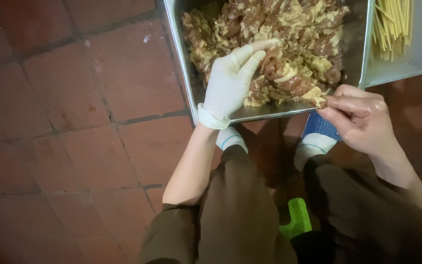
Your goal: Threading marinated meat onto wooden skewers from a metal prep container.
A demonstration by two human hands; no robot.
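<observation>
My left hand (230,80) wears a white glove and rests on a heap of marinated meat pieces (279,44) in a steel tray (184,73); its fingers reach into the meat. Whether they grip a piece is unclear. My bare right hand (360,117) is at the tray's near right corner, fingers pinched on a piece of meat (318,98) at the heap's edge. A skewer in that hand cannot be made out.
A second pale tray (418,58) at the upper right holds several thin bamboo skewers (391,24). Both trays sit on a red tiled floor (74,122). My knees, white socks and a green stool (295,220) are below the tray.
</observation>
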